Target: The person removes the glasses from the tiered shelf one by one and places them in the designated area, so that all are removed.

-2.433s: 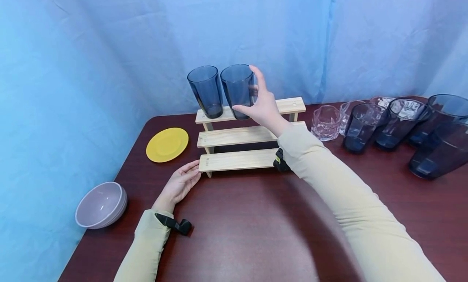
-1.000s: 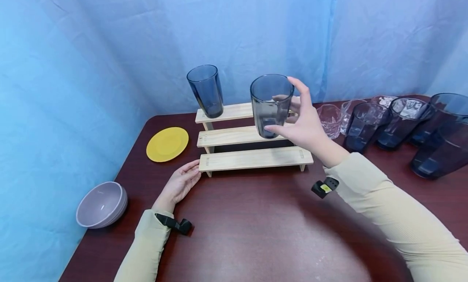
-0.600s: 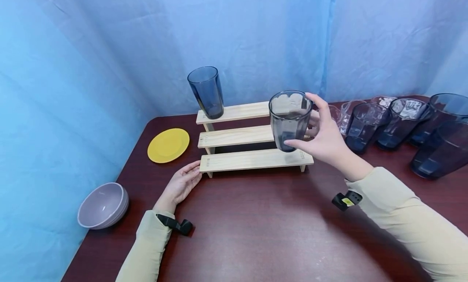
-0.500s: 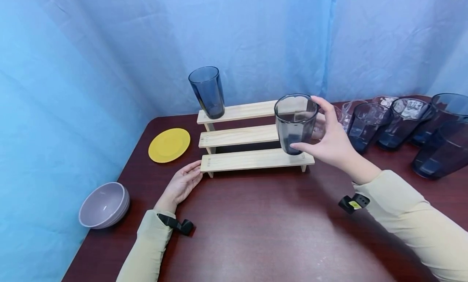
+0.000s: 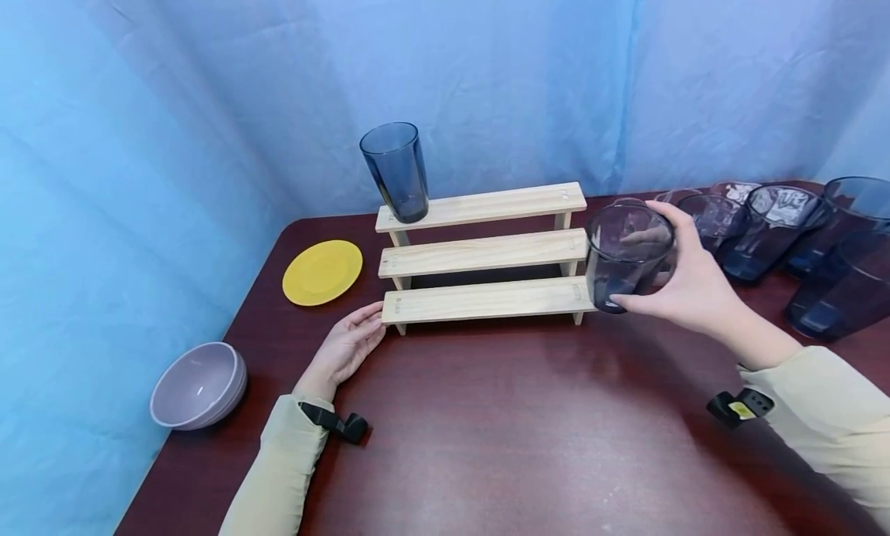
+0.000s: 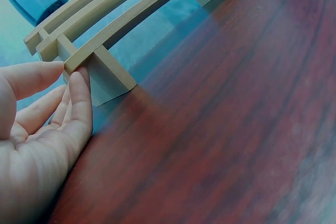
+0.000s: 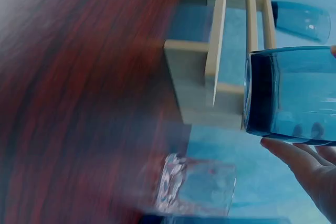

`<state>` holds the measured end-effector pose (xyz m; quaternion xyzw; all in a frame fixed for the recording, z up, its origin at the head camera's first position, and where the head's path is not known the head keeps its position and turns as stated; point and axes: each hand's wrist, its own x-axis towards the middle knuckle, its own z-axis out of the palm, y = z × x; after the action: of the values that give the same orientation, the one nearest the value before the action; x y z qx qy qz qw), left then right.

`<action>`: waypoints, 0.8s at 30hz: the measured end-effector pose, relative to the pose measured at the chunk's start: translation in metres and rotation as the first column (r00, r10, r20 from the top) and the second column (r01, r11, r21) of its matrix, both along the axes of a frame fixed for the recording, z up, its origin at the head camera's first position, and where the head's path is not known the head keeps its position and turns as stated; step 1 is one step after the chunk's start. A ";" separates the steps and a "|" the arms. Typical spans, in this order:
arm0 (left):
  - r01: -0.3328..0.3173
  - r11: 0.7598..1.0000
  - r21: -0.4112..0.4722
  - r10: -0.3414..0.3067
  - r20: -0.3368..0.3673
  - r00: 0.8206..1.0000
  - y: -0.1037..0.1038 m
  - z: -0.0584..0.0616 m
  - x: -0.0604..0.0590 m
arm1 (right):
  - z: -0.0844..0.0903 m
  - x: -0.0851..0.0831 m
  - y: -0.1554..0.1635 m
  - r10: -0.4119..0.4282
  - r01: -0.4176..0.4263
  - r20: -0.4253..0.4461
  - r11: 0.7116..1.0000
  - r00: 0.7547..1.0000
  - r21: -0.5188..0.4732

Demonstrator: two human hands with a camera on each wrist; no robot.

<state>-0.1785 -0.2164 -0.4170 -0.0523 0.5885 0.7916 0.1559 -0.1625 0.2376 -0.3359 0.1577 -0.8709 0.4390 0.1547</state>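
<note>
- Dark red wood surface point(image 5: 487, 443) against a blue curtain; nearest lies the left hand point(image 5: 344, 351), fingers straight, tips touching the left end of the lowest step of a three-step wooden rack point(image 5: 487, 300).
- Right hand point(image 5: 688, 289) has its grip wrapped round a smoky blue tumbler point(image 5: 622, 258), thumb near, fingers behind the wall.
- That tumbler hangs upright, long axis vertical, just off the rack's right end, base above the surface.
- Farther right stand more dark tumblers point(image 5: 834, 242); a clear faceted glass point(image 7: 197, 190) sits just behind the held one.
- Farthest, a second blue tumbler point(image 5: 396, 173) stands on the top step's left end.
</note>
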 end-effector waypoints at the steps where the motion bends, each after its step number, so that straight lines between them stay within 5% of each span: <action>1: 0.000 1.000 0.000 0.000 -0.001 1.000 0.000 0.000 0.000 | 0.000 0.001 0.004 -0.014 0.014 0.004 1.000 1.000 0.007; 15: -0.012 1.000 -0.002 0.012 0.013 1.000 0.001 0.001 0.000 | -0.016 0.019 0.056 -0.134 0.123 0.119 0.988 0.984 0.094; 24: -0.015 1.000 0.017 0.015 0.006 1.000 0.001 0.000 -0.001 | -0.023 0.028 0.077 -0.211 0.194 0.116 0.971 0.971 0.141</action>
<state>-0.1792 -0.2158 -0.4173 -0.0578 0.5808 0.7976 0.1522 -0.1348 0.3145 -0.3591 0.0485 -0.9172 0.3731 0.1312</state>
